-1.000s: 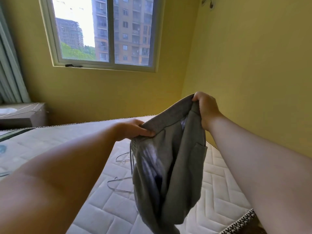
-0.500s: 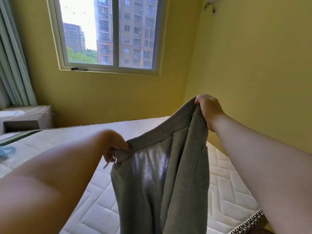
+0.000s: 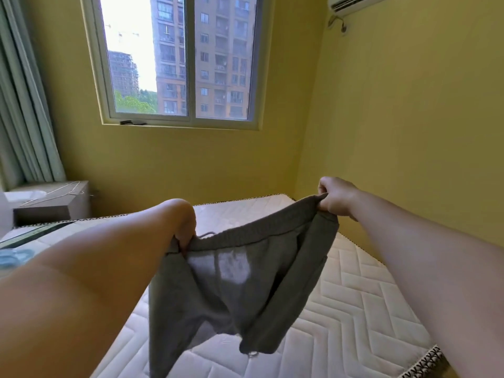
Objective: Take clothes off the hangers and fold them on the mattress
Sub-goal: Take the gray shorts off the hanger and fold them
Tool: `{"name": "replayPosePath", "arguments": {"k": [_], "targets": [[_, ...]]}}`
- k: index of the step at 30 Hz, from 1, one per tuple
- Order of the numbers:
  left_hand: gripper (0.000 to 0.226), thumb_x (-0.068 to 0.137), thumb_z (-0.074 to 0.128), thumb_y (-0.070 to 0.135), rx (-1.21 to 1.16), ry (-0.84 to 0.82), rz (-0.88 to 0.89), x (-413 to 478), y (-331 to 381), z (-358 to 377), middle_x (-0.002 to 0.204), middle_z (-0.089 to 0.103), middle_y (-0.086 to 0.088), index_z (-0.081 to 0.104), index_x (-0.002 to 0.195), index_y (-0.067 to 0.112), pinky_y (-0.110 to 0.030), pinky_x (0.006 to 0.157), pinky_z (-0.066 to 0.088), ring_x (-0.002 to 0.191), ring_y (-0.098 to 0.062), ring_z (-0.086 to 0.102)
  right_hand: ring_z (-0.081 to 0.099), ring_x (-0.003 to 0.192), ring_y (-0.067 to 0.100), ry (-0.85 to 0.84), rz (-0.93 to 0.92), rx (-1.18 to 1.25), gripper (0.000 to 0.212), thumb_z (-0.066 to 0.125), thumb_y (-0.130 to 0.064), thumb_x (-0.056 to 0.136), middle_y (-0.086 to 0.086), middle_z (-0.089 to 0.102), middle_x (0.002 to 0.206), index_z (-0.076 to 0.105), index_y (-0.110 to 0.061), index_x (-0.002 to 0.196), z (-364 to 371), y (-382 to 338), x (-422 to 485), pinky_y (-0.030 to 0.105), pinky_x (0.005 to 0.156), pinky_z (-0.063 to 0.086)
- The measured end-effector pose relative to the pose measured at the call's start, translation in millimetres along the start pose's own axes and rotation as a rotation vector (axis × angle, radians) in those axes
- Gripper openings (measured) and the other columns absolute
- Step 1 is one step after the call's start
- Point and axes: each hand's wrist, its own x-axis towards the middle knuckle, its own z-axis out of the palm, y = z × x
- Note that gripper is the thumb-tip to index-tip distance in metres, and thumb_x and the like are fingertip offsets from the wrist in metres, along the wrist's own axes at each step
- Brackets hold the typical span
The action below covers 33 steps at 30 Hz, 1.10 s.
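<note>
Left hand (image 3: 183,229) pinches one end of the waistband of the grey garment (image 3: 245,285). Right hand (image 3: 337,197) grips the other end, higher and farther out. We note the hands are well apart, with the waistband stretched between them and sloping up to the right. The garment hangs in the air over the mattress (image 3: 360,309), both legs dangling. One leg runs off the bottom edge of the view, and the other ends low over the quilting; we cannot tell whether it touches. A drawstring (image 3: 207,235) loops out near the left hand. At far left, beyond the mattress, we log a box (image 3: 51,211) with a hanger (image 3: 56,190) on top, beside a curtain (image 3: 26,118). A window (image 3: 177,61) is set in the far wall.
</note>
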Motion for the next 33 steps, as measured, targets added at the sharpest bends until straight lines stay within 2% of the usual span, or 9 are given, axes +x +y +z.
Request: {"name": "replayPosePath", "arguments": {"k": [4, 8, 12, 17, 23, 25, 27, 30, 33], "targets": [[0.039, 0.086, 0.064, 0.028, 0.003, 0.202, -0.017, 13, -15, -8, 0.093, 0.06, -0.006, 0.062, 0.115, 0.003, -0.029, 0.076, 0.047, 0.083, -0.018, 0.05, 0.047, 0.095, 0.023, -0.151, -0.039, -0.123, 0.027, 0.045, 0.0, 0.091, 0.006, 0.049, 0.105, 0.056, -0.018, 0.107, 10, -11, 0, 0.029, 0.073, 0.042], [0.047, 0.058, 0.084, 0.048, -0.195, 0.399, -0.049, 21, -37, -12, 0.071, 0.058, 0.001, 0.054, 0.068, 0.013, -0.026, 0.064, 0.05, 0.073, -0.018, 0.058, 0.052, 0.089, 0.02, -0.257, -0.006, -0.291, 0.019, 0.055, -0.007, 0.087, 0.005, 0.056, 0.099, 0.066, -0.011, 0.103, 18, -10, 3, 0.029, 0.073, 0.046], [0.04, 0.064, 0.083, 0.042, -0.009, 0.379, -0.097, 13, -52, -15, 0.077, 0.058, 0.003, 0.066, 0.085, 0.012, -0.025, 0.07, 0.05, 0.079, -0.016, 0.057, 0.049, 0.073, 0.019, -0.208, 0.093, -0.483, 0.006, 0.058, -0.008, 0.086, 0.006, 0.049, 0.084, 0.054, -0.005, 0.084, 23, -9, 5, 0.019, 0.048, 0.034], [0.03, 0.082, 0.065, 0.033, -0.036, 0.596, -0.149, 16, -54, -13, 0.096, 0.06, -0.002, 0.062, 0.107, 0.016, -0.027, 0.067, 0.046, 0.093, -0.022, 0.061, 0.049, 0.086, 0.026, -0.058, 0.171, -0.474, 0.022, 0.045, -0.001, 0.087, 0.006, 0.044, 0.079, 0.038, -0.009, 0.067, 28, -11, 14, 0.028, 0.072, 0.043], [0.005, 0.078, 0.061, 0.008, -0.758, 0.609, 0.057, 32, -53, -12, 0.077, 0.048, -0.006, 0.057, 0.075, 0.008, -0.02, 0.047, 0.033, 0.067, -0.02, 0.044, 0.048, 0.078, 0.022, -0.079, 0.205, -0.434, 0.022, 0.043, -0.001, 0.09, 0.006, 0.042, 0.075, 0.04, -0.007, 0.069, 23, -15, 11, 0.024, 0.063, 0.04], [0.018, 0.078, 0.062, 0.001, -1.036, 0.527, 0.174, 33, -55, -14, 0.074, 0.045, -0.007, 0.049, 0.07, 0.011, -0.02, 0.049, 0.032, 0.063, -0.018, 0.042, 0.048, 0.078, 0.023, -0.092, 0.215, -0.349, 0.014, 0.042, -0.003, 0.091, 0.01, 0.05, 0.087, 0.049, -0.002, 0.078, 23, -13, 12, 0.025, 0.06, 0.039], [0.018, 0.082, 0.059, -0.001, -1.304, 0.448, 0.287, 30, -56, -16, 0.075, 0.048, -0.008, 0.05, 0.076, 0.012, -0.02, 0.049, 0.039, 0.061, -0.017, 0.047, 0.049, 0.081, 0.026, -0.071, 0.244, -0.166, 0.015, 0.04, -0.003, 0.091, 0.014, 0.053, 0.094, 0.054, 0.0, 0.089, 23, -9, 15, 0.028, 0.07, 0.04], [0.014, 0.086, 0.045, 0.009, -1.773, 0.222, 0.393, 20, -58, -17, 0.065, 0.06, -0.008, 0.057, 0.079, 0.01, -0.02, 0.048, 0.051, 0.049, -0.017, 0.059, 0.047, 0.068, 0.023, 0.024, 0.308, 0.203, 0.025, 0.035, -0.004, 0.092, 0.012, 0.05, 0.078, 0.048, -0.003, 0.071, 17, -4, 15, 0.031, 0.072, 0.037], [0.03, 0.085, 0.041, 0.014, -1.858, 0.168, 0.296, 16, -60, -21, 0.048, 0.062, -0.007, 0.064, 0.066, 0.009, -0.024, 0.042, 0.052, 0.038, -0.018, 0.06, 0.052, 0.074, 0.026, 0.108, 0.339, 0.42, 0.022, 0.046, -0.017, 0.09, 0.012, 0.055, 0.083, 0.053, -0.004, 0.075, 12, 3, 17, 0.03, 0.071, 0.039]]}}
